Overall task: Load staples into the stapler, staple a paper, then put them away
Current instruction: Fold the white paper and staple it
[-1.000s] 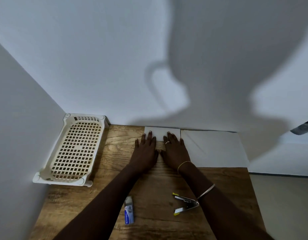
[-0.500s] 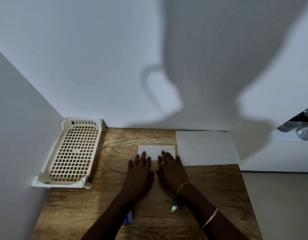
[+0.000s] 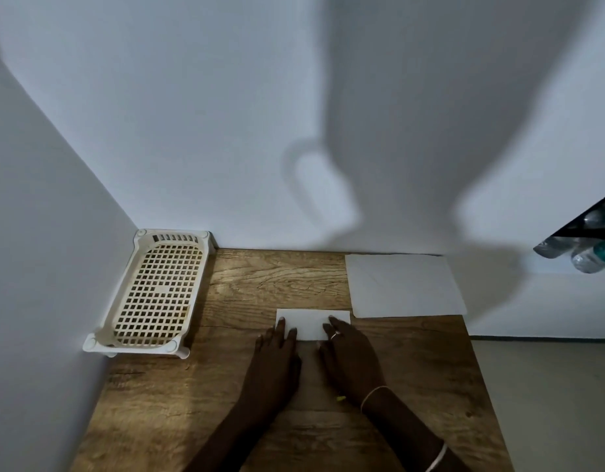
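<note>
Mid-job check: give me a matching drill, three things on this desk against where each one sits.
Things: 1 cream plastic lattice basket; 2 small white rectangular paper; 3 large white flat sheet.
Places: A under the fingertips of the left hand and right hand; B back right of the wooden table; C back left, in the wall corner.
Pairs: 1-C, 2-A, 3-B.

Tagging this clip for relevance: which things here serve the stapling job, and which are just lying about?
Job: small paper, left hand and right hand flat on it; yellow tip, likely the stapler; basket, likely for storage.
Lying about: large sheet, bottles.
</note>
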A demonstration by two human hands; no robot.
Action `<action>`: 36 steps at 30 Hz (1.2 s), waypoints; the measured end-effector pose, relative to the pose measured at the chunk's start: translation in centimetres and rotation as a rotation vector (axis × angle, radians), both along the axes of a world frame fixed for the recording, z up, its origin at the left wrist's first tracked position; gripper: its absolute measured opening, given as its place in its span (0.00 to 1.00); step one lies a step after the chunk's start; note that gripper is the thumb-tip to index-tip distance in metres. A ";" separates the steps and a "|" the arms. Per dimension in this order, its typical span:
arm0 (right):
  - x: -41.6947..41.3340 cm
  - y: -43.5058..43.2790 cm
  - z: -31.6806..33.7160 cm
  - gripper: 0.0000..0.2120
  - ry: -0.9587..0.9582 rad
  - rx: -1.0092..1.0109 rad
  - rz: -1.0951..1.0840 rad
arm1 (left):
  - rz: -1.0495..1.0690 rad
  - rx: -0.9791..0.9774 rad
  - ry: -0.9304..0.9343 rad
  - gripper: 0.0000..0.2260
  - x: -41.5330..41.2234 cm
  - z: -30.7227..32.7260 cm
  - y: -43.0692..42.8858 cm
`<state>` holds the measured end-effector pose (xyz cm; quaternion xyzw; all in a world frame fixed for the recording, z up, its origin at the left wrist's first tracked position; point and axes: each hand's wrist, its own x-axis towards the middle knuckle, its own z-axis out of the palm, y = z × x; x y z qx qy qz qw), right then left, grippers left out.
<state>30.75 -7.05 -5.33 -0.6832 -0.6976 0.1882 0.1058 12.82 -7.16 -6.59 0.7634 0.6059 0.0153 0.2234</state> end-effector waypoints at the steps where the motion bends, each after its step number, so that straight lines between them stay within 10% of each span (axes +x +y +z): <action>1: 0.1 0.2 0.3 0.23 0.118 0.020 -0.143 | 0.097 0.033 -0.117 0.26 -0.2 0.5 0.0; 9: 1.7 2.2 0.1 0.11 0.581 -0.142 -0.748 | 0.730 -0.057 -0.584 0.12 -0.9 1.7 1.8; 25: 3.7 3.6 0.9 0.07 0.779 -0.331 -0.771 | 0.802 -0.339 -0.685 0.18 -0.5 1.1 3.9; 36: 5.4 3.0 7.0 0.08 1.377 -0.351 -0.761 | 0.706 -0.386 -1.024 0.15 -0.2 5.8 4.0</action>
